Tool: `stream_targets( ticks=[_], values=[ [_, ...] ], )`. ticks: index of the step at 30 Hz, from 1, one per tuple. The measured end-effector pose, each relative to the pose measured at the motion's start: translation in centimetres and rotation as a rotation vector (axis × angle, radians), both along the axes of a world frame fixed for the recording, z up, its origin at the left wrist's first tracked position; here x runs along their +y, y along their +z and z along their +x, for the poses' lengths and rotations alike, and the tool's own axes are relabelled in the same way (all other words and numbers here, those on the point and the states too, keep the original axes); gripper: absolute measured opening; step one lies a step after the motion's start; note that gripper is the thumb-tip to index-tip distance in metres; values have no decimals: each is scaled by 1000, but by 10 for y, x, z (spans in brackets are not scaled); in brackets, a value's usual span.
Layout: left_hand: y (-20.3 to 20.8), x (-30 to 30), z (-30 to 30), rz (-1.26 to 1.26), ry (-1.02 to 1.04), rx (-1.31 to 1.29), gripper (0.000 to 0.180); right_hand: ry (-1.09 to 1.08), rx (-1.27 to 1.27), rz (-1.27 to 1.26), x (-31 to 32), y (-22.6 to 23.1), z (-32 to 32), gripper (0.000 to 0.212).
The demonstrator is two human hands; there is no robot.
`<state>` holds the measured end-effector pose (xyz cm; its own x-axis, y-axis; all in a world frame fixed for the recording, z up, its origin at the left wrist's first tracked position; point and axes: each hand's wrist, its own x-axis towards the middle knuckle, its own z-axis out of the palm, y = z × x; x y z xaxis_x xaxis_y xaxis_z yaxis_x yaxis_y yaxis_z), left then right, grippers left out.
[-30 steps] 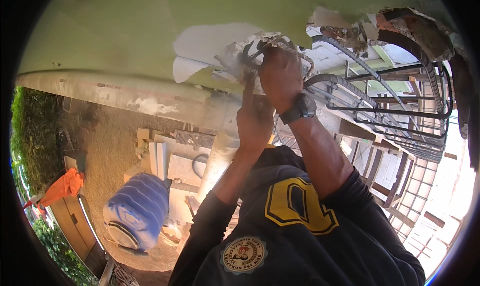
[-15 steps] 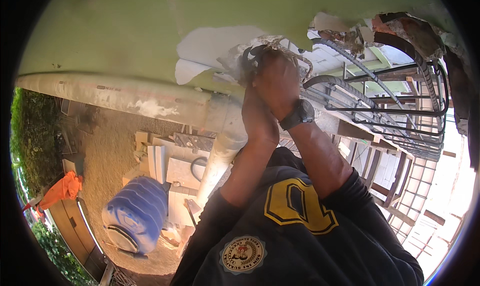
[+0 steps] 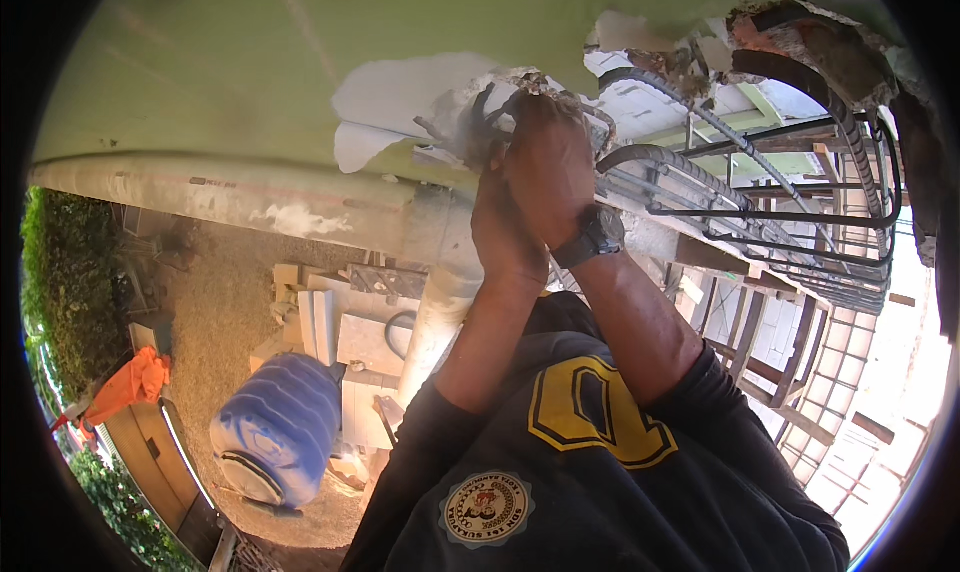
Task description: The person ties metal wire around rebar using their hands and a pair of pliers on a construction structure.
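Observation:
My right hand [image 3: 553, 167], with a black wristwatch [image 3: 598, 234] on its wrist, is raised to a broken-out patch [image 3: 462, 100] in the green wall [image 3: 250, 72]. Pressed against it, just below and to its left, is my left hand [image 3: 502, 217]. Both are closed; whatever they hold is hidden by the fingers and blurred. Dark bent bars [image 3: 482, 112] show in the dusty hole beside the fingers, but I cannot tell whether they are steel bars or part of a tool. Around the hole the paint has come off, leaving white plaster [image 3: 395, 97].
At right, a cage of ribbed steel bars [image 3: 770, 212] juts from broken masonry. A pale pipe [image 3: 300, 204] runs along the wall's foot, and another [image 3: 437, 317] goes down. Below are a blue ribbed tank [image 3: 280, 422], boards [image 3: 378, 342] and an orange cloth [image 3: 130, 384].
The view has shifted slightly, so the wall and steel bars sit a little further left. My hands stay together at the hole, with a little less dust haze above the ground.

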<state>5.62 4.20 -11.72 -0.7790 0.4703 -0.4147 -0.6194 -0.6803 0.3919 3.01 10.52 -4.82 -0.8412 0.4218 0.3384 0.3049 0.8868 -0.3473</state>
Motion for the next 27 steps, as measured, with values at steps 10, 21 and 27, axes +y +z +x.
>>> stream_targets(
  ticks=[10, 21, 27],
  values=[
    [39, -24, -15, 200, -58, -340, 23, -6, -113, 143, 12, -6, -11, 19],
    [39, -16, -23, 405, -25, -423, 24, 24, -107, 32, 2, 4, 0, 23],
    [24, -22, -22, 578, -112, -245, 43, 44, 39, -239, -13, 9, 18, 41]
  ],
)
